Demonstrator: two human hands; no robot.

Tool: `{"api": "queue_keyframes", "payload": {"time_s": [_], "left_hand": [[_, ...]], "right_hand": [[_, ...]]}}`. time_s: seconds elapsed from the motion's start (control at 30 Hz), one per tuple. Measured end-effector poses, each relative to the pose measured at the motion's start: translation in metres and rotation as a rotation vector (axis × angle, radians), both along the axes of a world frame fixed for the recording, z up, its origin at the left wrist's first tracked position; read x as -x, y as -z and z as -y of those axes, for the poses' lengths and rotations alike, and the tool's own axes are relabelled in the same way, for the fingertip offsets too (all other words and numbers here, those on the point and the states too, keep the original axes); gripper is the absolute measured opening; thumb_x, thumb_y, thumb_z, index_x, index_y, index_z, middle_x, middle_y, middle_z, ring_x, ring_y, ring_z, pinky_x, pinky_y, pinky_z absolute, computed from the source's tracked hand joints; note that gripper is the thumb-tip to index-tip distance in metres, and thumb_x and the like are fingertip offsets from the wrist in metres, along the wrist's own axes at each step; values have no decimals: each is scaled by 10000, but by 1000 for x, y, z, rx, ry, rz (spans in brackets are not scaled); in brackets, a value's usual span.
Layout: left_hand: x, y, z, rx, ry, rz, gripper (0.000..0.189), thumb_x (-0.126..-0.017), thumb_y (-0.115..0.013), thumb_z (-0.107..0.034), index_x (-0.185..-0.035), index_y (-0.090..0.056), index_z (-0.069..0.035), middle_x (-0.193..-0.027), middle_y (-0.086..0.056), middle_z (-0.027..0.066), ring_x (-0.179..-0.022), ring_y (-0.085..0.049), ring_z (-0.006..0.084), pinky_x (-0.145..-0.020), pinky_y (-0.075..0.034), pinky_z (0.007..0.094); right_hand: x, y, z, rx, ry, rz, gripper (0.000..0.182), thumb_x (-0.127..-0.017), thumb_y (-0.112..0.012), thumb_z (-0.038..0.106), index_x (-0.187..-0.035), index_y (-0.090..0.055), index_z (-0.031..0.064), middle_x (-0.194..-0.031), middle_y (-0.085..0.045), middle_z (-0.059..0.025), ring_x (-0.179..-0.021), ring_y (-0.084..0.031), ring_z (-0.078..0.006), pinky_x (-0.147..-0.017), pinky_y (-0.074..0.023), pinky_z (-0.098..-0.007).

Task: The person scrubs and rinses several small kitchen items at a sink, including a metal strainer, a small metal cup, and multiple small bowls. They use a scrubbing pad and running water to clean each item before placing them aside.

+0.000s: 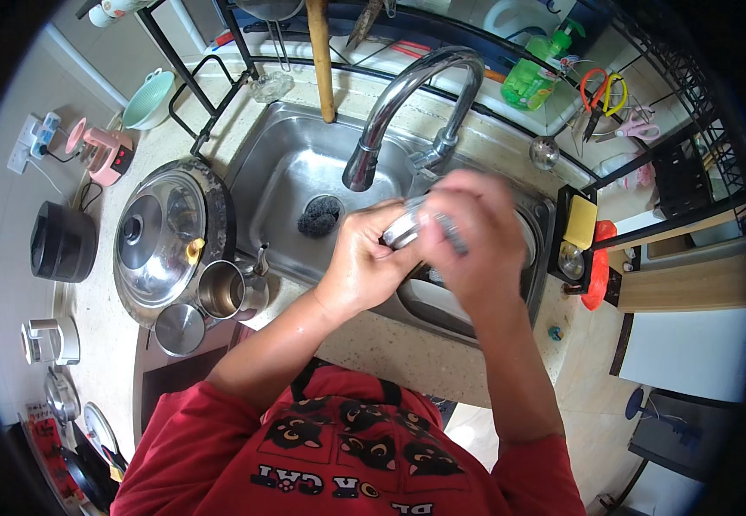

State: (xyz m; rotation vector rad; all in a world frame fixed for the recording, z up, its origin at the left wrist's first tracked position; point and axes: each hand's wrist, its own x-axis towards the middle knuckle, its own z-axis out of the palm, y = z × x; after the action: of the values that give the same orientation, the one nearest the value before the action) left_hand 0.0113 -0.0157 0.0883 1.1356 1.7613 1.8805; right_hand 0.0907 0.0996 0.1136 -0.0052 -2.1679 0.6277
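Over the double sink's right side, my left hand (368,258) grips a small shiny metal item (402,231), whose full shape is hidden. My right hand (479,235) is motion-blurred and presses against it; a grey textured piece (453,235), apparently a wire scrubber, shows at its fingers. Behind both hands arches a chrome faucet (389,109), with no water seen running from it. A dark mesh-like scrubber (319,216) sits over the drain of the left stainless steel basin (270,168). Dishes (437,300), partly covered by my right arm, are in the right basin.
Left of the sink stand a lidded wok (160,232), a metal pot with a spout (221,290) and a metal cup (179,329). A black caddy with a yellow sponge (582,221) is at the right. A black rack (521,109) with scissors (595,97) and green soap bottle (534,71) spans the back.
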Motion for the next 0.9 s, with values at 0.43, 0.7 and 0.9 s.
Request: {"api": "queue_keyframes", "payload": {"time_s": [0.43, 0.7, 0.9], "left_hand": [[-2, 0, 0, -20, 36, 194, 174, -796, -692, -54, -943, -640, 24, -754, -621, -7, -668, -502, 17, -583, -416, 176], [12, -9, 9, -99, 191, 324, 201, -778, -718, -52, -957, -656, 14, -819, -651, -7, -710, -536, 16, -625, -434, 168], [18, -30, 14, 143, 232, 190, 153, -735, -750, -30, -862, -674, 10, -759, -641, -9, -671, -531, 14, -560, -414, 169]], "right_hand": [[-1, 18, -23, 489, -11, -1, 73, -804, -616, 47, -845, -556, 41, -866, -582, -54, -754, -548, -131, -674, -442, -249], [-18, 3, -15, 750, -152, 114, 92, -838, -606, 74, -895, -541, 42, -812, -542, -13, -716, -485, -78, -642, -412, -226], [-21, -11, -13, 381, -82, 109, 140, -776, -653, 79, -878, -564, 43, -849, -584, -76, -735, -569, -176, -639, -459, -283]]}}
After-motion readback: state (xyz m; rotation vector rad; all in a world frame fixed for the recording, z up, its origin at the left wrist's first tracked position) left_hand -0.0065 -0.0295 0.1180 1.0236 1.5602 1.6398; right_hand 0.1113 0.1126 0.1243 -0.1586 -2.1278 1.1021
